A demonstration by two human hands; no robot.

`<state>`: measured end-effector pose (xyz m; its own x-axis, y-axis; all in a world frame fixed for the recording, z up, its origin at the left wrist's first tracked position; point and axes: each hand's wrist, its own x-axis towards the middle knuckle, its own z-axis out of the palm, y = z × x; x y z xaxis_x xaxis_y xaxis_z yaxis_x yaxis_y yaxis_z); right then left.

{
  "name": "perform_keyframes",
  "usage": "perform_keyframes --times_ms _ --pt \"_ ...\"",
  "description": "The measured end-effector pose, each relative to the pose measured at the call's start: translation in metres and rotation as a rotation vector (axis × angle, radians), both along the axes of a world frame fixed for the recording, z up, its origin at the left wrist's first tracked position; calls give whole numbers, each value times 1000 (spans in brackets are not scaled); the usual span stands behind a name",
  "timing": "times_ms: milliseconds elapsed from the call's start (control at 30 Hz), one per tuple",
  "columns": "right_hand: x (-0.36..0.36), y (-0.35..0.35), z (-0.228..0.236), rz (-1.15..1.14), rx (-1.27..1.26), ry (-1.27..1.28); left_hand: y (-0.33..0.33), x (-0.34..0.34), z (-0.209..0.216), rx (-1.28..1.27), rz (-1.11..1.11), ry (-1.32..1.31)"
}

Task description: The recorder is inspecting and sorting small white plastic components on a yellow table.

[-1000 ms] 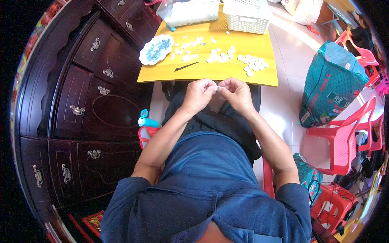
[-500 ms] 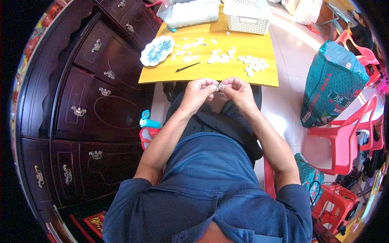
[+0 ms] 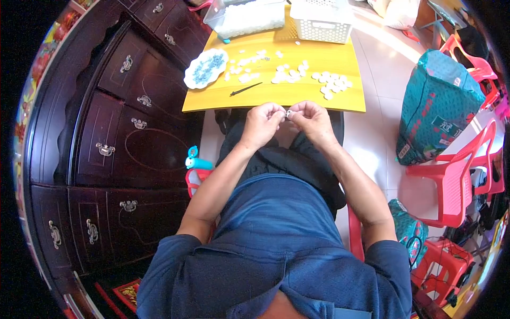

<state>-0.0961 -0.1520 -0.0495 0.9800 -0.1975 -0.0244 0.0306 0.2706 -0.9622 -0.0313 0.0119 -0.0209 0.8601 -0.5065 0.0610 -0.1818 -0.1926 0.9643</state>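
so the left hand (image 3: 261, 126) and right hand (image 3: 313, 124) were both pinching a tiny whitish piece (image 3: 288, 114), just off the near edge of the yellow table (image 3: 305, 98). thin black stick (image 3: 246, 89) lay near that edge, white discs (image 3: 330, 84) further back, scalloped plate (image 3: 190, 80) at the table's left side, white basket (image 3: 321, 32) at its far end.

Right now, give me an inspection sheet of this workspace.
Surface: yellow table, partly covered.
Job's things: small pale piece at the fingertips; loose white pieces; scalloped white plate holding blue bits.
Clutter: slim black tool, clear tub of white items, white perforated basket.
Hands: left hand and right hand pinch the small pale piece near the table edge.
Cables: dark looped strand by small teal bag; cannot tell if cable.
Surroundings: dark wooden cabinet left; large teal bag, pink chair right.
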Motion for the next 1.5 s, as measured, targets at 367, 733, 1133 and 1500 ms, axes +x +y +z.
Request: perform_keyframes --times_ms 367,733,1133,1500 --pt "3 5 -8 -98 -181 -5 -6 0 -4 94 14 -239" --pt "2 0 2 -123 33 -16 -4 20 11 54 -68 -116" --pt "5 -10 2 -167 111 -30 -16 93 -10 318 114 -625" --pt "2 -16 6 -189 152 -20 -26 97 -11 523 102 -852"
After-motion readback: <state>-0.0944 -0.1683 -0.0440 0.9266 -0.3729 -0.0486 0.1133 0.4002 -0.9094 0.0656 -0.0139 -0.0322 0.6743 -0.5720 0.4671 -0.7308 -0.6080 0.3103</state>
